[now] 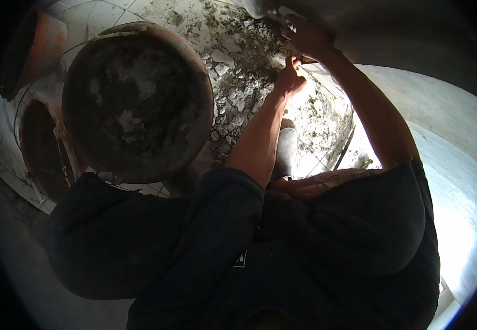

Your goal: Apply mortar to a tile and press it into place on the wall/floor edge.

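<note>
Rubble (pixel 238 100) lies on the floor (pixel 102 14) at 12 o'clock. At 1 o'clock, the left hand (pixel 289 81) has its grip curled; the right hand (pixel 308 39), farther out, has bent fingers. How far either closes, or on what, I cannot tell. Working there probably calls for short, controlled movements, fingers clear of sharp edges, and the shoe (pixel 287 147) between 2 and 3 o'clock planted firmly. The tub (pixel 139 104) sits at 10.

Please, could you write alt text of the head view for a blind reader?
A person's left hand and right hand reach close together beside grey rubble on a dirty tiled floor; whether they hold anything is unclear. At left is a large, round, dirty basin beside two reddish containers.
</note>
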